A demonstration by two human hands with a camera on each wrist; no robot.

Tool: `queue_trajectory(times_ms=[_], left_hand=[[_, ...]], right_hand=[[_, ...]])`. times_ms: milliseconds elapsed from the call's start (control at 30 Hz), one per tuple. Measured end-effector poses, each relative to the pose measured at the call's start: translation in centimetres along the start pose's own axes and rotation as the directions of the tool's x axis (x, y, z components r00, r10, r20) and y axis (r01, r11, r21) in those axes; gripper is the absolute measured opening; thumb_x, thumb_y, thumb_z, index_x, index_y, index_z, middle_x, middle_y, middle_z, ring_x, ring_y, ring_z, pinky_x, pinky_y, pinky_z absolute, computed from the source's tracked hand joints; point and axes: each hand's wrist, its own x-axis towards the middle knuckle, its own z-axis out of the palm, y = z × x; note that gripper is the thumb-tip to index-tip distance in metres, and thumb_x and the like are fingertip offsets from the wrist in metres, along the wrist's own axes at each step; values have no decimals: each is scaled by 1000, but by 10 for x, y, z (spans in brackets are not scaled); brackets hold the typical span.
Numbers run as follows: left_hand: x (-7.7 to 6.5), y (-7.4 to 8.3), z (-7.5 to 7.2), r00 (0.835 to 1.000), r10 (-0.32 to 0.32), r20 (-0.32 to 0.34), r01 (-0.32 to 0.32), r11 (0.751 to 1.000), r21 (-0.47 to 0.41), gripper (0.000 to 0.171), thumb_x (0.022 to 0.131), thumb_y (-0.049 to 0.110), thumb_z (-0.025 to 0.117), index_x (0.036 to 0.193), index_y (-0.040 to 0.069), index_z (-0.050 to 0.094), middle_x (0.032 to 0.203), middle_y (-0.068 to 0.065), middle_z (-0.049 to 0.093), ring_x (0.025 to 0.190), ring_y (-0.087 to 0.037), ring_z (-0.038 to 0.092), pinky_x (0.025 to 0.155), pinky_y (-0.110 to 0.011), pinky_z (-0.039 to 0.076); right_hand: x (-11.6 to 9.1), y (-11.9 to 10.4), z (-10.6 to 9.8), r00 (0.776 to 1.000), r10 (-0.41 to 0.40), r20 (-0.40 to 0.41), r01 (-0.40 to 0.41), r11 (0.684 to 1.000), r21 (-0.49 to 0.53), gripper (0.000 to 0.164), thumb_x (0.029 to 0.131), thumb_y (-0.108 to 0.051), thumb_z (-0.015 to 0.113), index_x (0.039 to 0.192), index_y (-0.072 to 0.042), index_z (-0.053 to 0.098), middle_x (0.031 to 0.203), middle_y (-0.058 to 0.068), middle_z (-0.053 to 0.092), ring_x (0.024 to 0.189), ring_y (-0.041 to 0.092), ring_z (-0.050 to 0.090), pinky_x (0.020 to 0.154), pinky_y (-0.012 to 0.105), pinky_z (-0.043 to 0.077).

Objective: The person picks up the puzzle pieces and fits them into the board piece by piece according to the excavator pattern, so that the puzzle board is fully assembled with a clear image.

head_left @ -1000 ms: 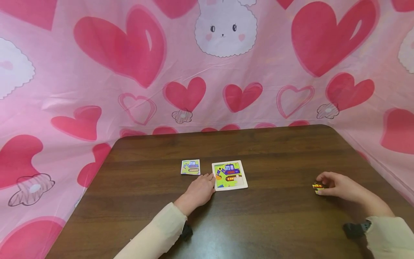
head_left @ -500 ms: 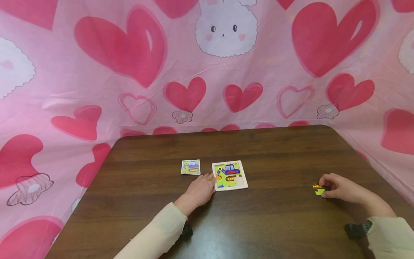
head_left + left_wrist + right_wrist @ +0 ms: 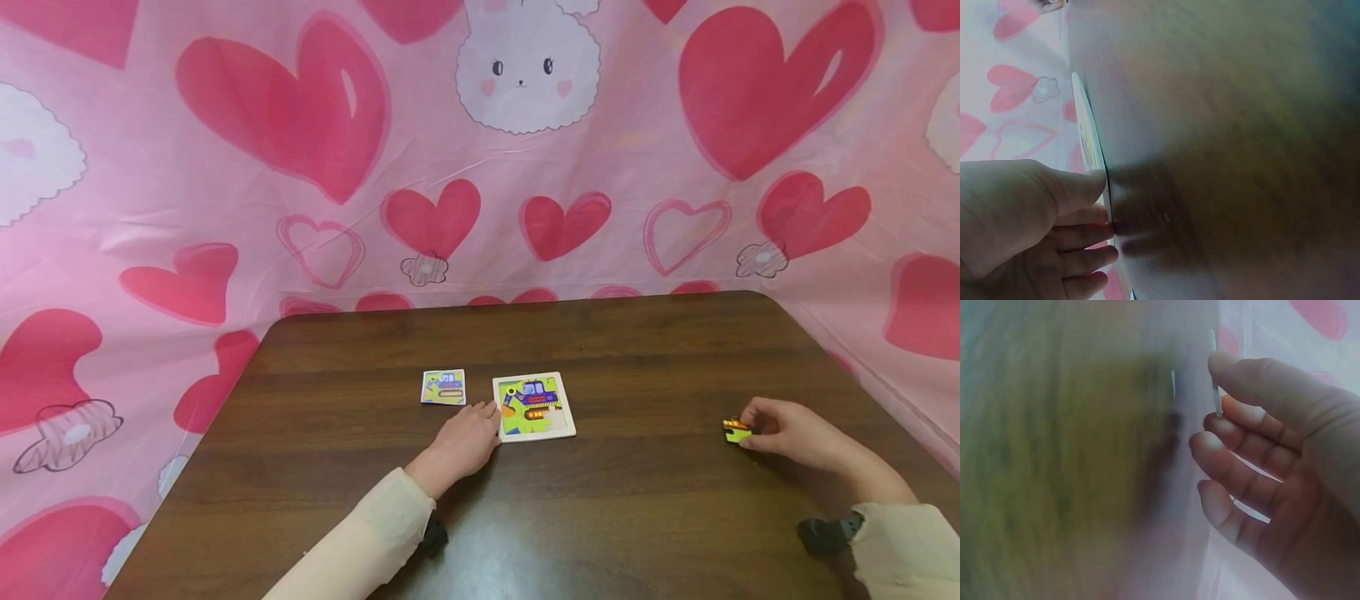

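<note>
A square jigsaw puzzle board (image 3: 565, 404) with a pale frame lies flat mid-table, showing a blue and red excavator on green. One bare patch shows at its lower right. My left hand (image 3: 459, 440) rests beside it, fingertips touching its left edge; the left wrist view shows the thumb (image 3: 1079, 189) against that edge and the fingers fairly straight. Off to the right, my right hand (image 3: 791, 433) pinches a green, yellow and red puzzle piece (image 3: 737, 432) between thumb and fingers. Seen edge-on in the right wrist view, the piece (image 3: 1212, 339) is held above the table.
Left of the board lies a small picture card (image 3: 443, 387) with the same excavator. Everything lies on a dark brown wooden table (image 3: 622, 342). A pink cloth (image 3: 630, 150) with hearts and rabbits hangs behind and at both sides.
My right hand has turned the puzzle piece slightly between its fingers, staying in about the same place. The left hand, board and card have not moved.
</note>
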Motion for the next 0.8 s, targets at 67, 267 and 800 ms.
queue_trajectory(times_ms=[67,267,800], left_hand=[[0,0,1,1000,-2,2,2,1000,-3,41,91,23,57,125,-2,54,129,-14,52,117,-29,49,99,-37,36],[0,0,0,1000,-6,13,6,1000,-2,42,91,23,57,126,-1,54,129,-14,51,118,-29,48,100,-37,35],[0,0,-1,1000,6,-4,-6,1000,-19,41,90,21,58,124,-2,54,128,-15,52,117,-30,49,99,-38,36]], right_hand=[[2,-4,0,1000,14,-21,-14,1000,-23,24,72,-10,77,82,-12,55,72,-11,53,62,0,45,52,23,37],[14,-21,-3,997,38,-68,-43,996,-80,25,73,-17,78,88,-11,58,78,-5,58,66,2,50,56,24,42],[49,-65,20,972,-134,-191,122,990,-73,25,70,-15,80,86,-15,60,76,-8,58,64,6,49,55,24,43]])
